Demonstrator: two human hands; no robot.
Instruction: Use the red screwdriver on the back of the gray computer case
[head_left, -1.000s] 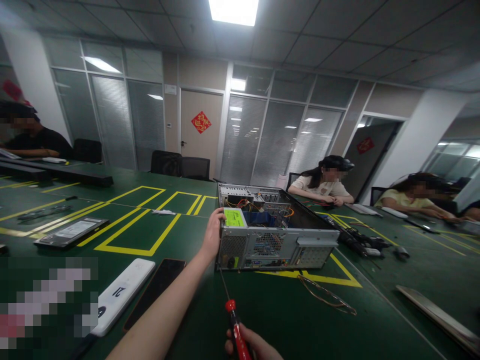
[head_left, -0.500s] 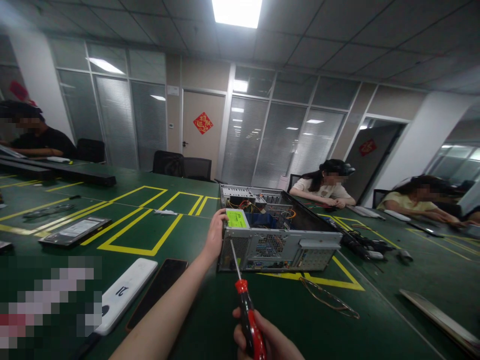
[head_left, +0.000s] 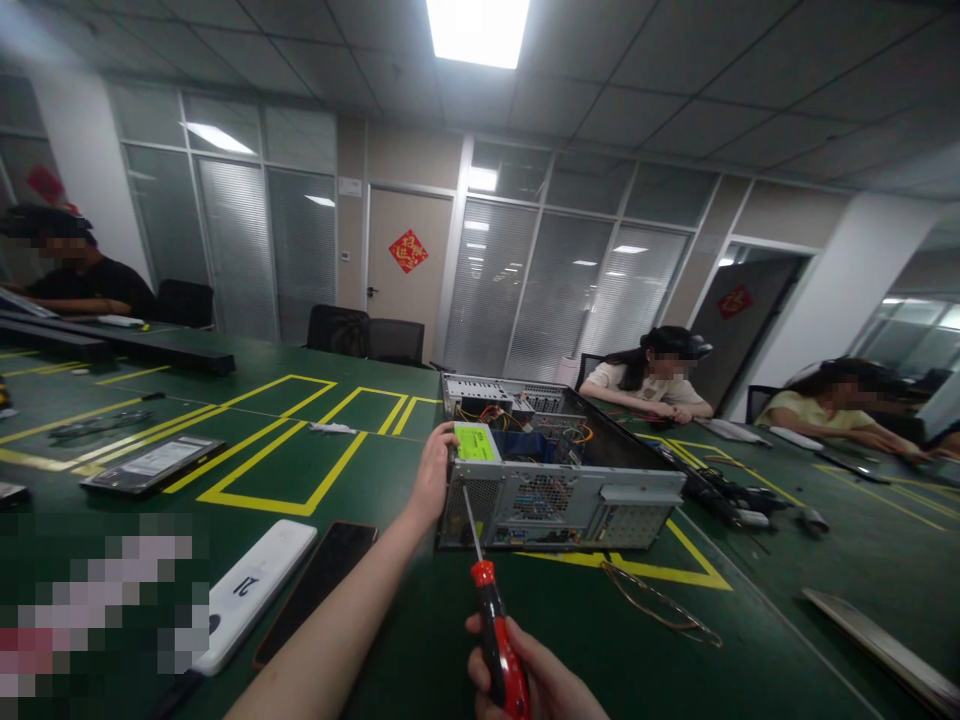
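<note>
An opened desktop computer case (head_left: 637, 482) lies on the green table with its rear panel facing me. In its near left corner sits a power supply (head_left: 475, 441) with a bright green label. My left hand (head_left: 431, 475) grips that corner of the case, its fingertips curled over the top beside the label. My right hand (head_left: 529, 675) is closed round the red and black handle of a screwdriver (head_left: 491, 610). The shaft points up and away, with its tip at the perforated rear face of the power supply; whether it sits in a screw is too small to tell.
Left of my arm lie a white device marked 21 (head_left: 259, 590), a dark phone (head_left: 319, 590) and a hard drive (head_left: 154, 464). Right of the case are glasses (head_left: 660, 603), black cables (head_left: 727, 495) and a flat panel (head_left: 881, 645). Several people sit across the table (head_left: 420, 640).
The view has shifted very slightly. Both hands, the screwdriver and the case keep the same places relative to each other.
</note>
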